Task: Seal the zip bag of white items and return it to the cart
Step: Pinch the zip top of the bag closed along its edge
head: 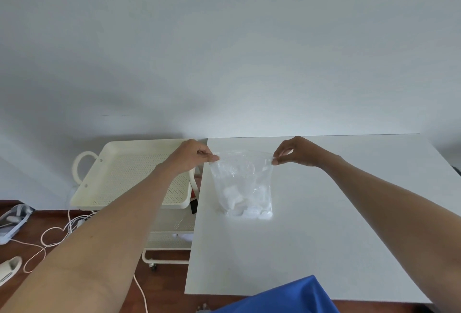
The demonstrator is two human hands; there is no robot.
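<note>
A clear zip bag [243,183] stands upright on the white table [324,238], with several white items [245,206] piled at its bottom. My left hand [192,157] pinches the bag's top left corner. My right hand [296,152] pinches the top right corner, and the top edge is stretched between them. The cream cart [119,175] stands just left of the table, its perforated top tray holding nothing I can see.
White cables [57,235] loop over the wooden floor left of the cart. A grey bag [12,220] and a white object [8,268] lie at the far left. Blue cloth [287,297] covers the near table edge. Dark items show between cart and table [194,203].
</note>
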